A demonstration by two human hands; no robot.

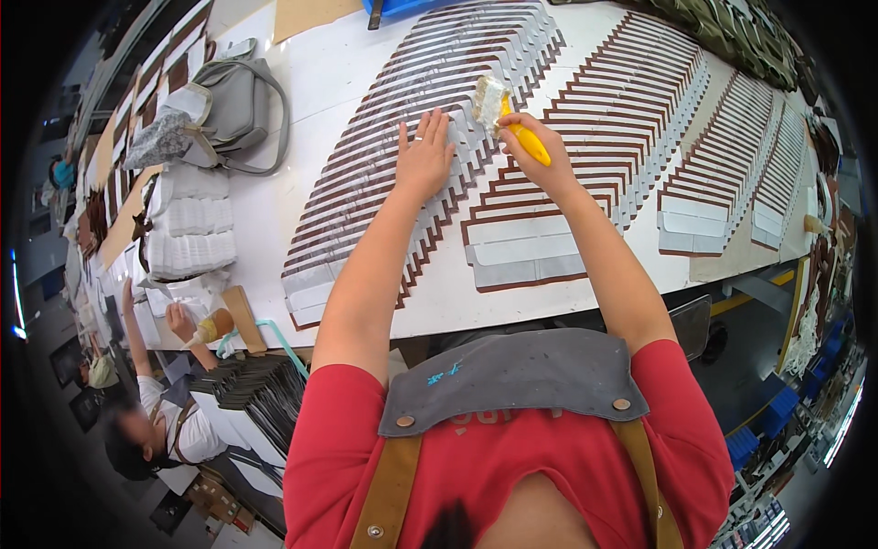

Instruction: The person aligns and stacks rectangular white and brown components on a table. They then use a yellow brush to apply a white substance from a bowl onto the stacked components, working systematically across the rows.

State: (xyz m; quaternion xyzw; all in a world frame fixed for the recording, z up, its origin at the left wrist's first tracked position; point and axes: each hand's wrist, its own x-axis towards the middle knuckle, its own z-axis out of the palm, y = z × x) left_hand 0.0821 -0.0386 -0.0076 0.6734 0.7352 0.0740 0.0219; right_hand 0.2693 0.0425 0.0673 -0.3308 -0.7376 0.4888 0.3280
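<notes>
In my right hand (540,156) is a brush with a yellow handle (528,144), the fingers wrapped round it. Its wide head (491,102) is coated in white and hangs over the far part of a long overlapping row of grey pieces with brown edges (366,210). My left hand (425,154) lies flat on that same row with its fingers stretched out, left of the brush. A second fanned row (540,242) of such pieces spreads beneath and to the right of my right forearm.
Further right lie two smaller fanned rows (700,220). A grey bag (233,105) and white stacked bundles (189,224) stand on the left of the white table (265,206). Dark green material (732,37) is heaped at the far right. Another person (183,425) works at the lower left, near a bottle (212,327).
</notes>
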